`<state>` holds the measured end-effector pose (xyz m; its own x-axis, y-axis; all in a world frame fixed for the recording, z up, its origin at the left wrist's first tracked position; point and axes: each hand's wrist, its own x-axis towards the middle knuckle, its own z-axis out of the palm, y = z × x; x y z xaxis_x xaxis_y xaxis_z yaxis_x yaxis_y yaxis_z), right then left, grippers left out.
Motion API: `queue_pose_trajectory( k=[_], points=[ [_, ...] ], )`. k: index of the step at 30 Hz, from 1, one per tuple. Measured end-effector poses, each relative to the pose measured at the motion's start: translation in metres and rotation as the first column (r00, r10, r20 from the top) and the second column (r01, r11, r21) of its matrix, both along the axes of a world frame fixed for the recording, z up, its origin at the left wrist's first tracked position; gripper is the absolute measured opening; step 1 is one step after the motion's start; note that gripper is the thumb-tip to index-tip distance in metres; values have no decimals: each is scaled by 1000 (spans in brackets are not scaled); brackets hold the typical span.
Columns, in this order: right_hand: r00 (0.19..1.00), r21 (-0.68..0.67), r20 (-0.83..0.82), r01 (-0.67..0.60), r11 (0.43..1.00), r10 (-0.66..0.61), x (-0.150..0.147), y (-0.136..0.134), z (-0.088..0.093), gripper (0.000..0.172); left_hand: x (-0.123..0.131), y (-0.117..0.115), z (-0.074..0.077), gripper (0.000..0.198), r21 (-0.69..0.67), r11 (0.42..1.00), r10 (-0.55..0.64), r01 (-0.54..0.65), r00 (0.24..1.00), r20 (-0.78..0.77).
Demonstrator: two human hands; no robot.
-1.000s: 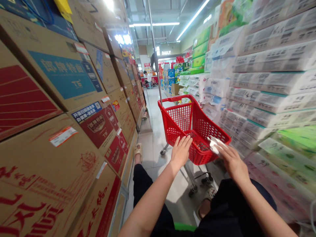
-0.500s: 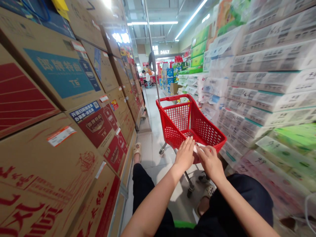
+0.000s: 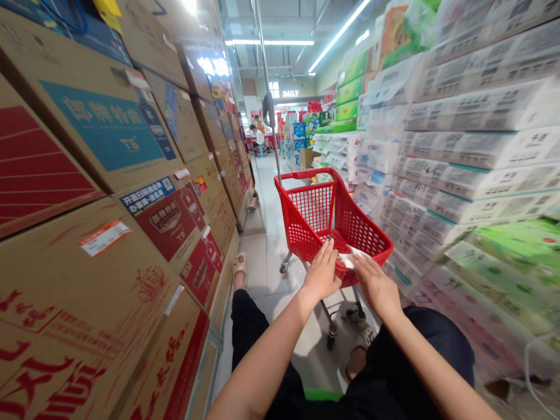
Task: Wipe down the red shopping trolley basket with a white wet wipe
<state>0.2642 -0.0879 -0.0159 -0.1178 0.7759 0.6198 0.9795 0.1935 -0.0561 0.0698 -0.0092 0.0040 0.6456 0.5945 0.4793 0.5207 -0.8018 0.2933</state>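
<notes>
A red plastic shopping cart (image 3: 363, 233) stands in front of my knees, its near rim under my hands. My left hand (image 3: 321, 274) rests at that rim with its fingers stretched forward and close together. From the right, my right hand (image 3: 377, 283) reaches to the same rim, its fingers over a crumpled white tissue (image 3: 347, 258) that shows between the two hands. The fingertips press the tissue against the cart's rim; the thumb is hidden. Inside the part of the basket I can see, there is only its red slatted floor.
Stacked cardboard cartons (image 3: 175, 221) wall the left side. Plastic-wrapped tissue packs (image 3: 464, 146) and green packs (image 3: 520, 245) are piled on the right. A metal pole (image 3: 266, 76) rises at the cart's far left corner. A seated person (image 3: 258, 139) is far down the tiled aisle (image 3: 262, 265).
The hands have come slightly apart and more of the white tissue shows between them. My left hand has shifted a little left. The cart sits slightly farther left in view.
</notes>
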Motion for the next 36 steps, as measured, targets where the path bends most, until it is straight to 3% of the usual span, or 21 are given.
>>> queue_pose_trajectory(
  k=[3,5,8,11,13,17,20,23,26,31,36],
  points=[
    [996,-8,15,-93,996,93,-32,-6,1,60,-6,3,0,76,20,1000,24,-23,1000,-10],
    [987,-26,27,-159,987,160,-27,-7,3,61,-12,5,2,72,51,998,42,-40,999,-27],
    [983,-57,7,-181,982,182,12,0,9,57,-22,7,4,66,97,994,50,-45,997,-55],
    [995,-42,-42,-91,995,90,55,9,15,51,-28,10,6,61,110,992,61,-54,996,-63],
    [998,-22,-56,-32,999,31,66,12,16,48,-28,10,7,60,110,992,76,-68,995,-68],
    [999,24,-31,12,1000,-11,31,9,10,44,-12,0,9,65,104,978,192,-180,975,-112],
    [999,6,6,-50,999,50,-14,2,7,51,5,-16,6,74,130,962,260,-239,948,-183],
    [990,-22,31,-136,990,137,-33,-1,13,54,7,-27,0,78,169,949,298,-266,933,-200],
    [981,-56,32,-192,980,194,-17,3,20,52,-12,-26,-5,79,240,944,280,-227,935,-217],
    [993,-51,-19,-117,992,116,29,18,24,46,-39,-12,-6,79,267,946,242,-184,949,-202],
    [997,-68,-9,-71,995,71,16,22,30,34,-47,-5,-8,71,202,966,190,-163,974,-124]
  ],
)
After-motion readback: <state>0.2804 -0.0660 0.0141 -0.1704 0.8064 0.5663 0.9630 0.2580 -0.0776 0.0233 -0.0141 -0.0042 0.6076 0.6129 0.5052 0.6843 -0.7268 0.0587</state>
